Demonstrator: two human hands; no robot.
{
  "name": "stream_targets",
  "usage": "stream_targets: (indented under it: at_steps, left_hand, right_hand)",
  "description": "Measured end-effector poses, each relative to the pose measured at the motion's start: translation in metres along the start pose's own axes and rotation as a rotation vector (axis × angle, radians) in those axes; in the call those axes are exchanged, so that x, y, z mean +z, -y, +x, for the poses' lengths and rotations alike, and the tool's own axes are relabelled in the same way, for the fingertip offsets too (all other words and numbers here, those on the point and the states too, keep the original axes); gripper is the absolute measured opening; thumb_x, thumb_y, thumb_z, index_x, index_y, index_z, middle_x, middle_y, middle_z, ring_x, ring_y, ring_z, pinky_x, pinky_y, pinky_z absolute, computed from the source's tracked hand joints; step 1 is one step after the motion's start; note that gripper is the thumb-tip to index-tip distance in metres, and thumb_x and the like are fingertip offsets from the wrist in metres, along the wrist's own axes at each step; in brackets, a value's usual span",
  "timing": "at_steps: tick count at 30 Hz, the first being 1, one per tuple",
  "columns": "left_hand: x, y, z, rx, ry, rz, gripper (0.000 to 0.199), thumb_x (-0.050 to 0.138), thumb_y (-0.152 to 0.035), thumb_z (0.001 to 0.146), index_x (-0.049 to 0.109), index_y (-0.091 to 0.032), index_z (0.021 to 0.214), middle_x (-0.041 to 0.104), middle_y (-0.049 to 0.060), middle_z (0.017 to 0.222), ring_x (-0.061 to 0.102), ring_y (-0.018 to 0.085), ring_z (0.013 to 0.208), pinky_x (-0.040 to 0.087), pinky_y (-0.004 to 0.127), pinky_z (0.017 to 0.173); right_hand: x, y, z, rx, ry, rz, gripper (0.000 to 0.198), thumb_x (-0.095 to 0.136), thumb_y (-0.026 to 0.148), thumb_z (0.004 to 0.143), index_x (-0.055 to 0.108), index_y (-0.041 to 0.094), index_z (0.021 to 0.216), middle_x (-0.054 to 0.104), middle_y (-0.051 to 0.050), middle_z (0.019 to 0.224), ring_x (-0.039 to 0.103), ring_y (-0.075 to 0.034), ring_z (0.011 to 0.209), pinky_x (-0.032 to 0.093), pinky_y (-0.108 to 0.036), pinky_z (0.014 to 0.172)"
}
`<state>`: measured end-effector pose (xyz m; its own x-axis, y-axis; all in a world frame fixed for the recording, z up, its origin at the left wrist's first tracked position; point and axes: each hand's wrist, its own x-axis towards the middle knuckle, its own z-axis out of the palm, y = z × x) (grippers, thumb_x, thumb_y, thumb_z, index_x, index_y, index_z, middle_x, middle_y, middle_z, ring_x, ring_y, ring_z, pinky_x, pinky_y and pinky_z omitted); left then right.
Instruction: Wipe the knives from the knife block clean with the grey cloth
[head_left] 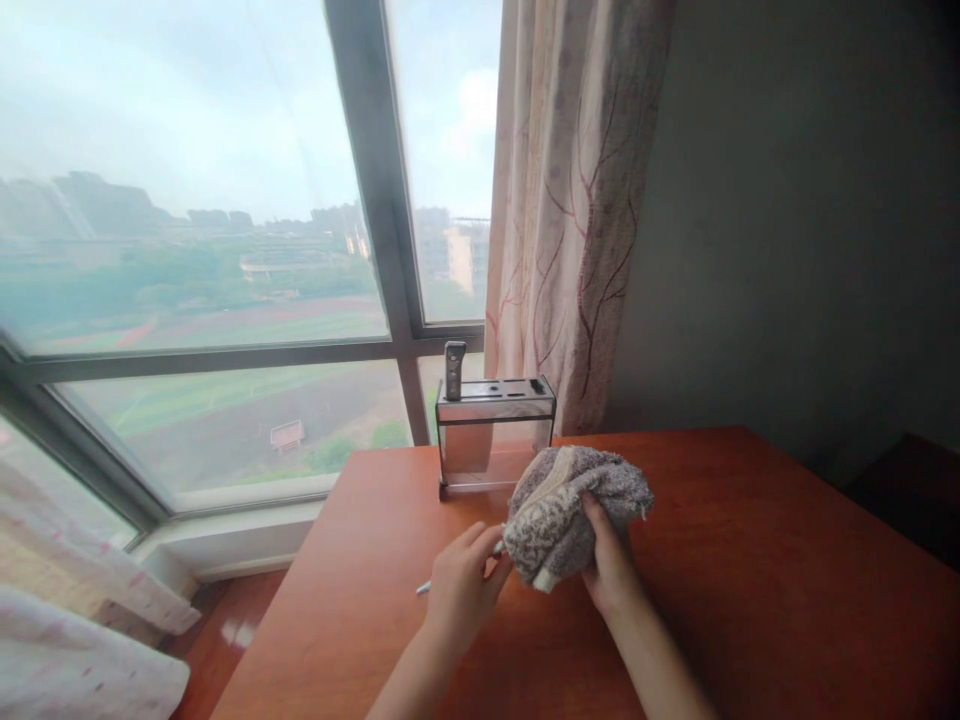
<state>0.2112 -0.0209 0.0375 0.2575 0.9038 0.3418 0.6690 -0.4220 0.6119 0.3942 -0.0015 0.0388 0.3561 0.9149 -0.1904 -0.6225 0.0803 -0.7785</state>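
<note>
My right hand (611, 565) grips a bunched grey fluffy cloth (566, 510) held just above the reddish wooden table (750, 560). My left hand (465, 585) holds a thin pale utensil (425, 587); one end pokes out toward the left and the other end disappears into the cloth. What kind of utensil it is cannot be told, as most of it is hidden. Behind the cloth stands a clear knife holder (491, 435) with a metal top, with one dark handle (454, 370) sticking up from a slot at its left.
The table sits in a corner by a large window (225, 250) with a grey frame. A patterned curtain (577, 200) hangs behind the holder, next to a dark wall on the right. White fabric (75, 640) lies at the lower left.
</note>
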Motion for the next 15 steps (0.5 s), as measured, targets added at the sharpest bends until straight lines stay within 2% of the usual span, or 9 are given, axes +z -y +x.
stream_targets:
  at_steps: [3,8,12,15]
  left_hand:
    - [-0.001,0.001,-0.002,0.008,-0.047,0.049,0.016,0.047,-0.026,0.089,0.063,-0.021,0.087,0.064,0.003,0.080,0.057,0.016,0.070,0.038,0.023,0.063]
    - [-0.004,-0.001,-0.002,0.044,0.030,-0.005,0.027,0.040,-0.029,0.092,0.060,-0.019,0.077,0.060,0.004,0.072,0.055,0.016,0.067,0.037,0.024,0.061]
    - [-0.004,-0.006,0.001,0.014,0.098,-0.245,0.036,0.038,-0.038,0.093,0.060,-0.017,0.075,0.057,0.003,0.071,0.052,0.016,0.068,0.037,0.025,0.064]
    - [-0.007,-0.009,0.004,-0.099,0.249,-0.511,0.044,0.041,-0.051,0.089,0.056,-0.015,0.067,0.046,-0.001,0.060,0.041,0.012,0.058,0.033,0.023,0.056]
  right_hand:
    - [0.005,0.000,-0.003,0.000,-0.036,-0.006,0.055,0.075,0.045,0.066,0.060,0.024,0.114,0.070,-0.001,0.108,0.062,-0.023,0.105,0.054,-0.031,0.080]
    - [-0.001,0.001,-0.003,-0.033,-0.010,0.003,0.060,0.078,0.043,0.061,0.059,0.025,0.115,0.071,-0.001,0.105,0.062,-0.023,0.104,0.053,-0.032,0.081]
    - [-0.013,0.002,0.004,-0.037,0.019,-0.012,0.060,0.081,0.040,0.056,0.061,0.026,0.112,0.072,-0.001,0.101,0.064,-0.024,0.099,0.053,-0.035,0.082]
    - [-0.020,0.002,0.008,-0.022,0.042,-0.025,0.058,0.081,0.039,0.055,0.062,0.027,0.108,0.072,-0.001,0.097,0.064,-0.025,0.097,0.053,-0.038,0.081]
